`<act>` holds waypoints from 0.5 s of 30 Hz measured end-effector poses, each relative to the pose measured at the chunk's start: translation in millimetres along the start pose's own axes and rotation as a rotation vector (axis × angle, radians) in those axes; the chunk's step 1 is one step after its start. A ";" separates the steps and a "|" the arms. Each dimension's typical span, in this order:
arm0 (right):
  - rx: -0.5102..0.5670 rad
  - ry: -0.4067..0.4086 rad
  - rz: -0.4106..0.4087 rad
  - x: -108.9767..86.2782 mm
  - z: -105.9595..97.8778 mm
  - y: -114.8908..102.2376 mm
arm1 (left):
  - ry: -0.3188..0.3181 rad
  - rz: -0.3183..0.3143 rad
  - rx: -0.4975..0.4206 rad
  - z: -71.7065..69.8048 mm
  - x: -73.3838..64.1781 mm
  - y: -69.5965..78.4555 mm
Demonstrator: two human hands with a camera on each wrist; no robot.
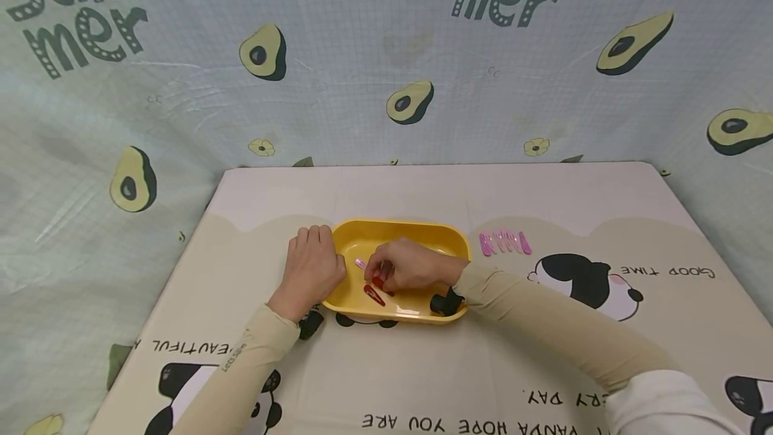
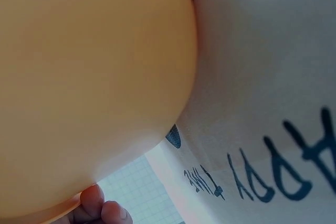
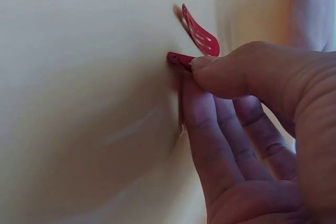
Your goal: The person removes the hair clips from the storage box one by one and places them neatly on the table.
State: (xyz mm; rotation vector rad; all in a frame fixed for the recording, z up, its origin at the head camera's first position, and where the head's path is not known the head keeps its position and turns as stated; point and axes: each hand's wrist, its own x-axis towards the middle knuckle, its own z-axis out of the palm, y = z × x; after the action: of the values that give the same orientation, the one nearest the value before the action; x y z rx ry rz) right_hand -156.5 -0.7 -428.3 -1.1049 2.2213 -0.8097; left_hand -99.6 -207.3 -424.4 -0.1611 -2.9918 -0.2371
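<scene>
A yellow tray (image 1: 398,223) stands on the table, its left rim gripped by my left hand (image 1: 311,264). In the left wrist view the tray's smooth wall (image 2: 94,77) fills much of the frame, with fingertips (image 2: 102,205) at its edge. My right hand (image 1: 410,264) is inside the tray and pinches a red snap hair clip (image 3: 178,60) between thumb and index finger. A second red hair clip (image 1: 374,295) lies on the tray floor beside those fingers. One pink hair clip (image 1: 360,264) is also in the tray, left of the right hand.
Several pink hair clips (image 1: 505,242) lie in a row on the table, right of the tray. The tablecloth (image 1: 435,368) carries panda drawings and lettering. Behind the table hangs a sheet (image 1: 338,72) printed with avocados.
</scene>
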 end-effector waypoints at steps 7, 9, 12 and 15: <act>0.082 -0.031 0.018 -0.7 -0.8 2.9 | 0.014 0.004 -0.003 0.2 -0.8 -0.4; 0.104 -0.038 0.021 -1.2 -1.4 3.2 | 0.015 0.005 -0.002 0.5 -0.8 -0.5; 0.126 -0.040 0.014 -2.0 -2.5 3.3 | 0.016 0.005 -0.001 0.6 -0.7 -0.5; 0.141 -0.040 0.001 -2.5 -3.7 3.7 | 0.012 0.002 0.000 0.6 -0.7 -0.3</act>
State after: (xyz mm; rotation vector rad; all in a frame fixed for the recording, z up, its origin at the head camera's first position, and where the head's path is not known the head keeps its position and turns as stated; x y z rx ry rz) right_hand -159.5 4.2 -428.0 -1.0433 2.0969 -0.9210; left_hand -99.0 -207.6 -425.1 -0.1627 -2.9791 -0.2368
